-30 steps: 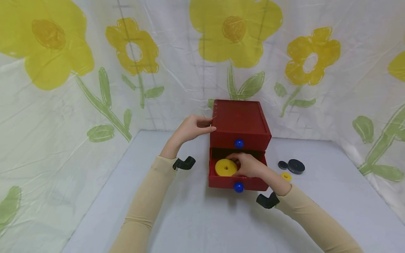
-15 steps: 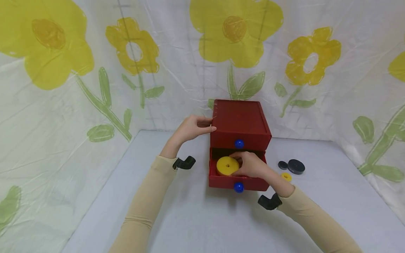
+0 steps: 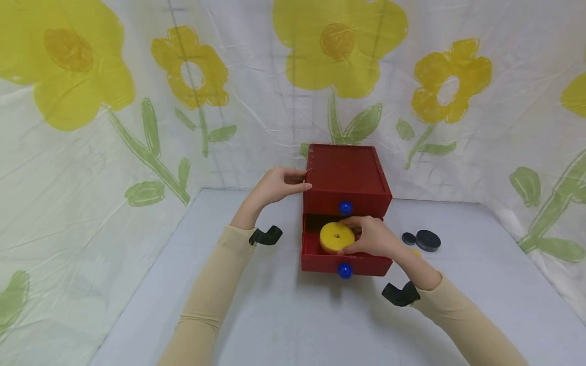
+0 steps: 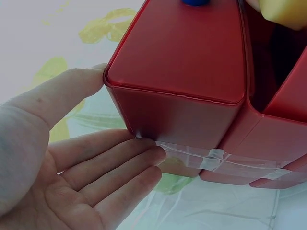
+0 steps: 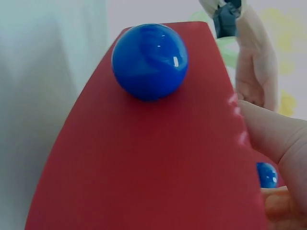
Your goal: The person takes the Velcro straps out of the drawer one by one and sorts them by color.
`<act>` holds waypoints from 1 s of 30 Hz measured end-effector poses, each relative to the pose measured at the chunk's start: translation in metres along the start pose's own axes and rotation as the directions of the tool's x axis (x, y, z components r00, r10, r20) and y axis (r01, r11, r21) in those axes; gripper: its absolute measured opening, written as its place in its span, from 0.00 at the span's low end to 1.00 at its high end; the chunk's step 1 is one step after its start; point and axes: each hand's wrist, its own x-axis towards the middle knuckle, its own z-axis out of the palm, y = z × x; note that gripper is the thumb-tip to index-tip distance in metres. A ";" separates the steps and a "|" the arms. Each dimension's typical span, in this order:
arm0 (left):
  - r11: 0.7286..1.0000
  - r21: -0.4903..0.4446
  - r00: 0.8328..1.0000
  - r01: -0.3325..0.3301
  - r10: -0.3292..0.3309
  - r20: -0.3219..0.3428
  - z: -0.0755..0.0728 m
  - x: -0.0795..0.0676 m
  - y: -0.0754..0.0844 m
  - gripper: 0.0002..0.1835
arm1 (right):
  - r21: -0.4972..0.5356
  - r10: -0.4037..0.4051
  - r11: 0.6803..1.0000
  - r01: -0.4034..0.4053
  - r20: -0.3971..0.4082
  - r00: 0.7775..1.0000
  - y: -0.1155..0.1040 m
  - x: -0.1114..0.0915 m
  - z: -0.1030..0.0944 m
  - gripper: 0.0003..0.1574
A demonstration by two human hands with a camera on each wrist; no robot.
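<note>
A red two-drawer box (image 3: 345, 170) stands on the table, its lower drawer (image 3: 316, 263) pulled out and its upper one in. My left hand (image 3: 274, 186) touches the box's upper left side; the left wrist view shows its fingers (image 4: 122, 165) nearly straight and the thumb at an edge. Over the lower drawer, my right hand (image 3: 375, 237) pinches a thick yellow disc (image 3: 333, 237) with a small centre hole, by its right side. The disc is tilted toward the front. A blue knob (image 5: 149, 62) on the drawer front fills much of the right wrist view, where the disc is hidden.
Right of the box lie a small black disc (image 3: 409, 238), a larger black disc (image 3: 428, 240) and a small yellow ring (image 3: 416, 252), partly hidden by the right forearm. Behind the pale table (image 3: 274, 315) hangs a flower-printed sheet (image 3: 256, 76).
My right hand has moved the yellow disc up and to the right, from the drawer's left part toward its middle. The left hand has stayed against the box.
</note>
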 end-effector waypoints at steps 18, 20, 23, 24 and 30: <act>1.000 0.008 1.000 -0.010 0.010 -0.008 0.000 -0.001 0.001 0.30 | 0.086 0.112 0.990 -0.112 0.002 0.994 -0.001 -0.024 -0.027 0.46; 1.000 0.009 1.000 -0.009 0.009 -0.007 0.000 -0.001 0.002 0.30 | 0.074 0.124 0.990 -0.123 -0.001 0.992 0.000 -0.027 -0.031 0.47; 1.000 0.007 1.000 -0.007 0.007 -0.004 0.000 -0.001 0.002 0.30 | 0.056 0.136 0.989 -0.135 -0.009 0.991 0.000 -0.033 -0.037 0.48; 1.000 0.006 1.000 -0.008 0.008 -0.003 0.000 -0.001 0.001 0.30 | 0.049 0.141 0.989 -0.141 -0.011 0.990 0.000 -0.035 -0.039 0.48; 1.000 -0.010 1.000 -0.013 0.013 -0.002 -0.001 0.000 0.000 0.30 | 0.039 0.154 0.987 -0.154 -0.020 0.988 0.000 -0.044 -0.049 0.49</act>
